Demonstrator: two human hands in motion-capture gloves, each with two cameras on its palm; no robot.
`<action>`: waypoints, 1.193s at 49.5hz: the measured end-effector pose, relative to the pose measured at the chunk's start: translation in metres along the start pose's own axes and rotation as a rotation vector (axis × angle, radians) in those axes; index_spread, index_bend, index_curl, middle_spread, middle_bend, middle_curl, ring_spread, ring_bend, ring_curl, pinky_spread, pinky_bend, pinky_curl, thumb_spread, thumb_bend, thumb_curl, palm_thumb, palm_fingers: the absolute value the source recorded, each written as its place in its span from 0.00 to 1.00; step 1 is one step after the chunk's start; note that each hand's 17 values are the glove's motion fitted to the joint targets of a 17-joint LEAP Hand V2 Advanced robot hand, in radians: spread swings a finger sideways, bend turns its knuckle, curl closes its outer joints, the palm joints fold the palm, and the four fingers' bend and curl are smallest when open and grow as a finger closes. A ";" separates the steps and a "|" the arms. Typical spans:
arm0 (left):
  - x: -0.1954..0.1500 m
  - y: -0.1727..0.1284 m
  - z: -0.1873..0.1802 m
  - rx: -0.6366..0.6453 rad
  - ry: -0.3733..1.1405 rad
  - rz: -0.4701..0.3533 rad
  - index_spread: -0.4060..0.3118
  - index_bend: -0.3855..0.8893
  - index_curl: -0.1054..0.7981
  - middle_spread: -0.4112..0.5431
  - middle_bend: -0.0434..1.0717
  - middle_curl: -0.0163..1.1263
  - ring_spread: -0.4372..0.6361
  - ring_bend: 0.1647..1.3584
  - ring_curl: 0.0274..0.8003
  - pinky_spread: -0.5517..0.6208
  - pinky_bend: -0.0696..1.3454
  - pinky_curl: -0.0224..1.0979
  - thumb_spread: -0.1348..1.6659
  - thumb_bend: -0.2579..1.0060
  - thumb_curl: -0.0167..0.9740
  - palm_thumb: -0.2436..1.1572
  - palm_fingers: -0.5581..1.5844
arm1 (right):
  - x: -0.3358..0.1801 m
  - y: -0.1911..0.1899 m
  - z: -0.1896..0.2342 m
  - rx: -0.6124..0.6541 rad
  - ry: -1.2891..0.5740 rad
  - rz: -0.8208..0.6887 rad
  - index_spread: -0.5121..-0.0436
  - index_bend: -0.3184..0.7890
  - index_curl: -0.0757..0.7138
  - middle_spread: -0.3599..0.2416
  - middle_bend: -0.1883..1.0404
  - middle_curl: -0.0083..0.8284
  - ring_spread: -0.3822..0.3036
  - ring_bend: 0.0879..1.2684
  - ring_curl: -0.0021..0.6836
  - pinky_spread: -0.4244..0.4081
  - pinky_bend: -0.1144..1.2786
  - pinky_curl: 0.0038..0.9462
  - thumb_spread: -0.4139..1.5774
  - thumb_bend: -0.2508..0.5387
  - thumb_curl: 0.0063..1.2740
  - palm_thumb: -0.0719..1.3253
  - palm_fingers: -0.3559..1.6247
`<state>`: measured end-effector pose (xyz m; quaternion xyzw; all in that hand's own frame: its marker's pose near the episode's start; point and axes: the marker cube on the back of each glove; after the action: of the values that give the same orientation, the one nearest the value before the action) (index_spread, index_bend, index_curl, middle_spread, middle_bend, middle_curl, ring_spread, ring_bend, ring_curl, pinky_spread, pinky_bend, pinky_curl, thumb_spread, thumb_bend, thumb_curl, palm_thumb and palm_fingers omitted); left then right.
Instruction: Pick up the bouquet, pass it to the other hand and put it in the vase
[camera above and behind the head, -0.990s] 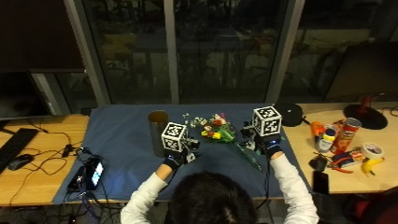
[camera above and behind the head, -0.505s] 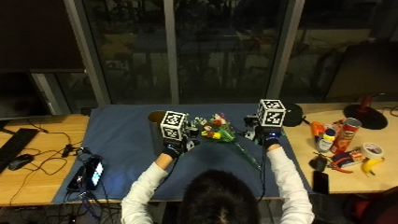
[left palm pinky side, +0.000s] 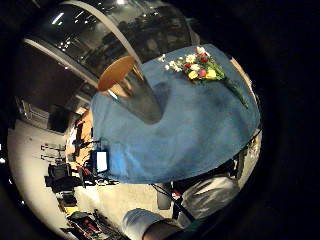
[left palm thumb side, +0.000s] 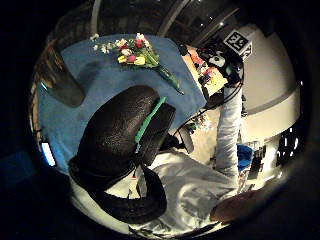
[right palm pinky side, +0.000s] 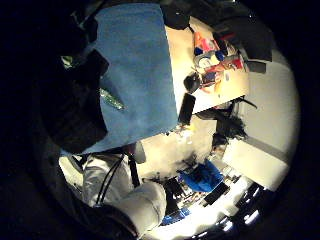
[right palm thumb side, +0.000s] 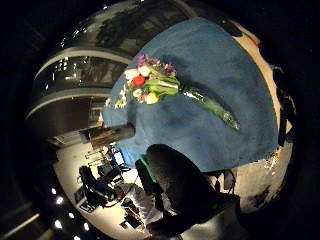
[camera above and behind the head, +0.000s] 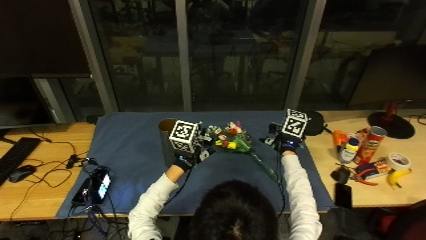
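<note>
on the blue cloth (camera above and behind the head: 133, 155) that covers the middle of the wooden bench (camera above and behind the head: 40, 185), the bouquet (camera above and behind the head: 234, 142) lies flat, its red, yellow and white blooms toward the window and its green wrapped stems (camera above and behind the head: 263, 165) running back toward the person. just beside the blooms, on the person's left, the vase (camera above and behind the head: 166, 142) stands upright, a tall metal cylinder with an open mouth; in the left little finger side palm view the vase (left palm pinky side: 131, 92) and the bouquet (left palm pinky side: 200, 67) are apart on the cloth, not touching.

the left hand (camera above and behind the head: 185, 161) is raised over the cloth between vase and bouquet, touching neither. its thumb side palm view shows black gloved fingers (left palm thumb side: 125, 135) curled in across the palm with nothing inside them, so that grip is closed and empty.

the right hand (camera above and behind the head: 287, 146) is up on the far side of the blooms, just beside them and clear of the stems. its thumb side palm view shows the whole bouquet (right palm thumb side: 160, 85) lying free on the cloth with one gloved digit (right palm thumb side: 180, 185) in the foreground holding nothing; how far the rest of that grip is curled i cannot tell.

further right on the bare bench stand a red can (camera above and behind the head: 373, 142), a tape roll (camera above and behind the head: 399, 161) and a banana (camera above and behind the head: 398, 176). a phone (camera above and behind the head: 100, 184) lies at the cloth's left edge.
</note>
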<state>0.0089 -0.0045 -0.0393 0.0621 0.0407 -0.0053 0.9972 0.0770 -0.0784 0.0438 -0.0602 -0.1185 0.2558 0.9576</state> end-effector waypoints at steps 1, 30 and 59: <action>0.001 0.001 0.000 0.005 0.005 0.005 0.61 0.41 0.43 0.61 0.21 0.29 0.64 0.28 0.33 0.76 0.30 0.31 0.67 0.19 0.27 0.25 0.40 | 0.002 -0.004 0.005 0.001 -0.007 0.012 0.72 0.32 0.17 0.66 0.40 0.44 0.59 0.57 0.51 0.68 0.68 0.39 0.71 0.29 0.21 0.21 0.41; 0.005 0.023 0.000 -0.016 0.002 0.030 0.60 0.41 0.44 0.62 0.20 0.31 0.65 0.29 0.34 0.76 0.30 0.32 0.67 0.19 0.29 0.25 0.40 | 0.003 -0.001 0.170 -0.130 0.019 0.084 0.79 0.34 0.21 0.55 0.42 0.50 0.40 0.56 0.54 0.52 0.64 0.37 0.72 0.30 0.26 0.36 0.49; -0.014 0.045 0.010 -0.243 -0.117 -0.059 0.56 0.43 0.46 0.61 0.20 0.32 0.66 0.27 0.34 0.76 0.29 0.32 0.68 0.19 0.30 0.28 0.40 | -0.013 -0.006 0.157 0.455 -0.185 0.039 0.58 0.52 0.46 0.27 0.65 0.66 0.24 0.64 0.69 0.17 0.55 0.41 0.71 0.41 0.34 0.72 0.92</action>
<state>-0.0036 0.0391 -0.0228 -0.0605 -0.0154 -0.0332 0.9975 0.0280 -0.0815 0.1937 0.1784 -0.1438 0.2986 0.9265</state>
